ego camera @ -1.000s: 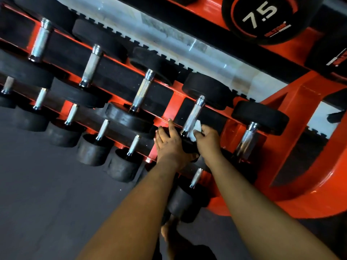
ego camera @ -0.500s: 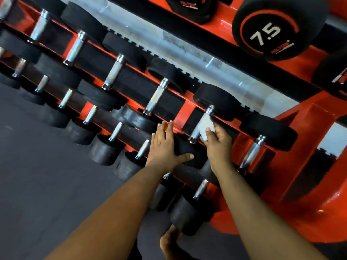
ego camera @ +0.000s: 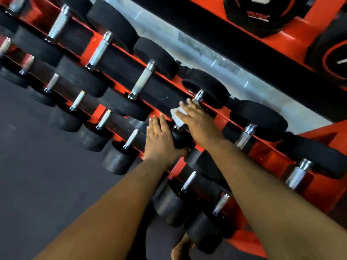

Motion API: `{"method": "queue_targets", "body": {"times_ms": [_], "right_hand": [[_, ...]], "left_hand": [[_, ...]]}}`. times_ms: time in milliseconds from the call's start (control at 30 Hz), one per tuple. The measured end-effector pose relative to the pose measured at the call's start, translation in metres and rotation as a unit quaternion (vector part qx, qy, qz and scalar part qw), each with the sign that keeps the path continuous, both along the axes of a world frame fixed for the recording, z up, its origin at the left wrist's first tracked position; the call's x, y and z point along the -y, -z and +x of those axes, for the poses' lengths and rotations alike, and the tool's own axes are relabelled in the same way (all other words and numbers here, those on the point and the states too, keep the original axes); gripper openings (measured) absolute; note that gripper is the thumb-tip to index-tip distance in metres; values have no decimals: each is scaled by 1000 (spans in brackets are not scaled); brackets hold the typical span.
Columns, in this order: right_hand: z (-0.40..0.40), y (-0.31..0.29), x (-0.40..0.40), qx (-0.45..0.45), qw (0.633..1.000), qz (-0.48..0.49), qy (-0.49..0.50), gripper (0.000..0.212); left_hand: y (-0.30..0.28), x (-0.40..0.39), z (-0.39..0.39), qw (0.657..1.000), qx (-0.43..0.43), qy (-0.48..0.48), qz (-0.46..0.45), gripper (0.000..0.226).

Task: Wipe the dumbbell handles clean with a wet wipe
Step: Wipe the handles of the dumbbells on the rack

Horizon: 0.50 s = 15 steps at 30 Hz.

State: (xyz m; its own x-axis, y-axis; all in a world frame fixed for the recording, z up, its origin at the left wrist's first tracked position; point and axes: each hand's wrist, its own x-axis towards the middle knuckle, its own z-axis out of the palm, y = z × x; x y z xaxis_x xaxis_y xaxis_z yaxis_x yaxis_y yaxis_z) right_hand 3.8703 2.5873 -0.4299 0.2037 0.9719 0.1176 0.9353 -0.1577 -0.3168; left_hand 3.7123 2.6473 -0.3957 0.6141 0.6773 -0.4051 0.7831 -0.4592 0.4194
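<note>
A white wet wipe (ego camera: 177, 115) lies under the fingers of my right hand (ego camera: 199, 121), which holds it against the chrome handle of a black dumbbell (ego camera: 208, 91) on the middle shelf. Only the handle's upper end (ego camera: 198, 96) shows past my fingertips. My left hand (ego camera: 159, 136) rests flat, fingers straight, on that dumbbell's near black head (ego camera: 181, 139), with the thumb against its side. Whether my right thumb wraps the handle is hidden.
The orange rack (ego camera: 277, 158) holds several black dumbbells with chrome handles in sloping rows. Neighbouring handles (ego camera: 142, 79) (ego camera: 244, 135) flank my hands. Larger dumbbells (ego camera: 261, 14) sit on the upper tier. Dark floor (ego camera: 37, 175) lies to the left, a bare foot (ego camera: 181, 248) below.
My right hand has slid the wipe up the handle from its lower end toward the upper end. The left hand stays on the dumbbell head. The view has shifted.
</note>
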Motion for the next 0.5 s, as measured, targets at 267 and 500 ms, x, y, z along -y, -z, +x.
{"method": "queue_targets", "body": {"times_ms": [267,500], "right_hand": [[21,3,10,244,953,-166,-66,60],[26,6,12,252,952,-152,-84,60]], "left_hand": [[-13,-11,15,996,-27,-20,-84,151],[-15,-11,17,994,-38,-36,-95,145]]}}
